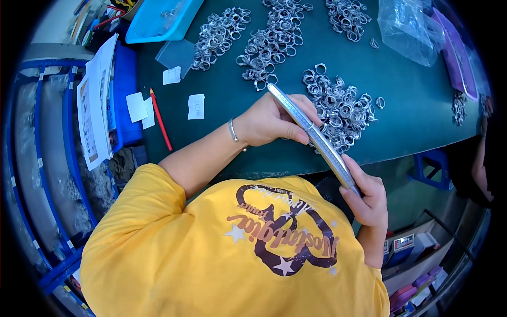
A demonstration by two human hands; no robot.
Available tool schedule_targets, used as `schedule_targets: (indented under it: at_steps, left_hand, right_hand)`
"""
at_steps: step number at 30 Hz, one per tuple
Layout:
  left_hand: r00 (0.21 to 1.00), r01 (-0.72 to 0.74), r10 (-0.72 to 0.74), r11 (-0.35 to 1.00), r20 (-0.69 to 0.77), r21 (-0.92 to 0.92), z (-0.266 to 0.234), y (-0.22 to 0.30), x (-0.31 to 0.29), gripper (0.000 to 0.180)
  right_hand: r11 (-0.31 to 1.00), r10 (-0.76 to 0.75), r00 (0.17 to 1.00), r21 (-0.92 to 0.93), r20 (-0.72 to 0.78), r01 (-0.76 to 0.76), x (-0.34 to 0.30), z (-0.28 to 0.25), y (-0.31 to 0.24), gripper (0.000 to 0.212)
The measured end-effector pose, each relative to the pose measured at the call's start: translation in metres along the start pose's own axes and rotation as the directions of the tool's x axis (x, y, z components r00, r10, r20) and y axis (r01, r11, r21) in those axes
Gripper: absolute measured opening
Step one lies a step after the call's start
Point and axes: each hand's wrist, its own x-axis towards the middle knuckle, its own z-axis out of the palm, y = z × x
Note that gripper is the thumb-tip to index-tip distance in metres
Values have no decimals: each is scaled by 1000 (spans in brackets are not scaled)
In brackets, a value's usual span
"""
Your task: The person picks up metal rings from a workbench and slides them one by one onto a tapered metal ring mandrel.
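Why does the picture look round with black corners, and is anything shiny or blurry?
Head view: the fisheye lens bends the green table's edge and blackens the corners; light glints off the metal ring mandrel held by the left hand and right hand, and off the piles of silver rings; the blue rack near the rim looks soft and smeared.

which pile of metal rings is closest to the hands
The pile of rings just right of the left hand, beside the tapered metal ring-sizing stick that the right hand grips. The other piles lie farther up the green table.
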Motion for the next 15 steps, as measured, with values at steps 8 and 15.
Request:
schedule_targets:
  at_steps: [8, 15]
  left_hand:
    - [993, -76, 82, 994, -81, 75, 8, 16, -11, 26]
    - [708, 57, 570, 543, -418, 838, -70, 49, 6, 25]
  right_hand:
    - [919, 230, 967, 303, 112, -254, -10, -8, 4, 58]
    - [809, 445, 894, 452, -51, -377, -31, -11, 14, 57]
